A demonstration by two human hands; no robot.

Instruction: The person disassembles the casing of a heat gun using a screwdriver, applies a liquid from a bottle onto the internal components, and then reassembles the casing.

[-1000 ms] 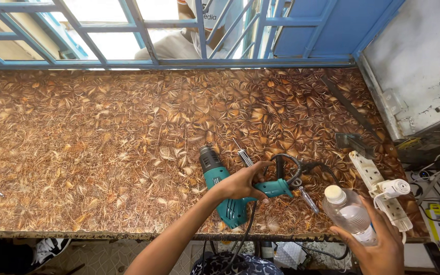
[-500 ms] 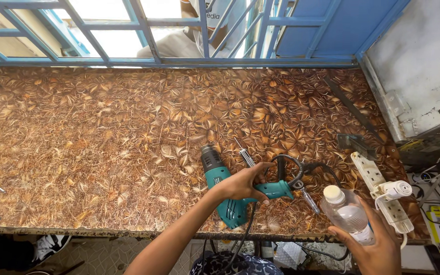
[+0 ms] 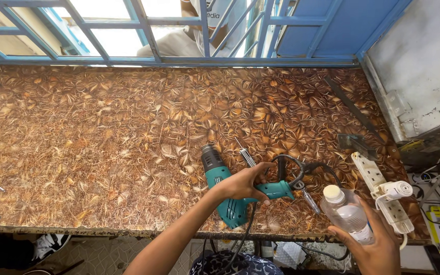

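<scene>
Left hand [image 3: 245, 183] unmoved, apparently gripping drill [image 3: 230, 196].

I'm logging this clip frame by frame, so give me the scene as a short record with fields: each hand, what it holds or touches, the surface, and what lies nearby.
left hand: rests on the teal power drill, fingers over its handle
drill position: lying on its side on the worktop, black cord trailing off the near edge
right hand: holds a clear plastic bottle, white cap on, upright
surface: brown leaf-patterned worktop
nearby: white power strip right of the bottle; small screwdriver between drill and bottle
background: blue window frame
</scene>
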